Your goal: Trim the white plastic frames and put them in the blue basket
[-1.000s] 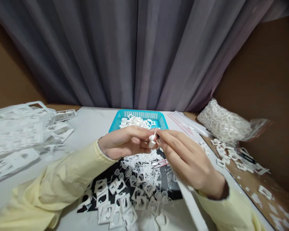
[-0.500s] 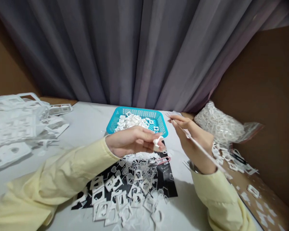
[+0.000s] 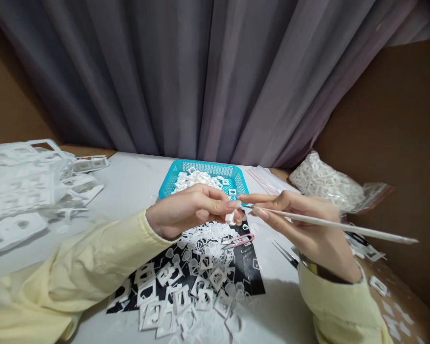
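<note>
My left hand [image 3: 191,208] pinches a small white cut piece [image 3: 231,218] between thumb and fingers. My right hand [image 3: 304,217] grips a slim white-handled tool [image 3: 347,225], with its thin dark tip pointing left and meeting the left fingertips at the piece. Fingers hide part of the piece, and the exact kind of tool cannot be made out. Below the hands, many loose white frames and scraps [image 3: 181,298] cover a black mat [image 3: 252,282]. Just behind them stands a blue basket [image 3: 241,179] holding similar white pieces.
A pink-handled tool [image 3: 249,237] rests on the mat, and metal tweezers [image 3: 285,254] lie beside my right wrist. Stacked white sheets [image 3: 21,186] fill the left side. On the right are a clear bag of white pieces [image 3: 322,184] and a flat plastic bag [image 3: 268,179].
My right hand has come down and turned, bringing the tool's tip to the piece; its handle now points right. My left hand has shifted slightly left, still holding the piece.
</note>
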A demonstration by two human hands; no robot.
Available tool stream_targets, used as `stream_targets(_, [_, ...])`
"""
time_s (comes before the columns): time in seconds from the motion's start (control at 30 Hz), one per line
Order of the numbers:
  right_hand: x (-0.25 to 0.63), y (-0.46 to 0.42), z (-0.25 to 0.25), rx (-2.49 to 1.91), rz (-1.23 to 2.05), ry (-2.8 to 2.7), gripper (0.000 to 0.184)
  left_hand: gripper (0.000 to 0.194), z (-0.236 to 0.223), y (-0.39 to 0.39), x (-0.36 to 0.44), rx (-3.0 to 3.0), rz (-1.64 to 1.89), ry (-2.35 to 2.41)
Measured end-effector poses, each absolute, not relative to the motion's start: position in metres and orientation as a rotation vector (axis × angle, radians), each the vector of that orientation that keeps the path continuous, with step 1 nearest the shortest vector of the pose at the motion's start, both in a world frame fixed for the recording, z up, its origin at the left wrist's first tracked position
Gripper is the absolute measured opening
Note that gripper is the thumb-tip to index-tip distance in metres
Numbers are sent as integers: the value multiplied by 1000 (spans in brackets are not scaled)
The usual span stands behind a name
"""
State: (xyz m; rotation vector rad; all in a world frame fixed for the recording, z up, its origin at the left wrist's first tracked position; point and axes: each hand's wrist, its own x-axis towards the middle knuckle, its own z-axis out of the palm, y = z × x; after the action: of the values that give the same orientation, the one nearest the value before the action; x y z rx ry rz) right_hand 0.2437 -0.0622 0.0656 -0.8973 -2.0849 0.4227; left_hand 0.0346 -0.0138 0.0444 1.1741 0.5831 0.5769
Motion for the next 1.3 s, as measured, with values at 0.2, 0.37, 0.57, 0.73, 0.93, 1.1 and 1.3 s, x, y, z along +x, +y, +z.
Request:
stream_targets(0.2, [240,-63,62,-877,233,-2124,12,20,43,-13,34,1186,583,601])
stream_targets(0.37, [239,-68,58,-909,114,-2152,17,19,44,-13,35,1162,584,580])
stream_targets(0.57, [237,-69,51,-803,-216,-2301,5,20,41,-12,35,1069,579,516])
stream_targets(0.73, [237,-63,46,-747,-377,-2476,18,17,33,-7,35,952,539,491])
stream_targets(0.93, [231,-63,48,-685,-502,-2449,15,12,27,-5,33,868,530,487])
stream_targets(1.1, [225,-62,49,-673,-442,-2455,18,13,29,-5,33,830,557,550])
stream_targets(1.3, [230,-48,35,-675,-390,-2301,19,11,36,-7,33,876,619,543])
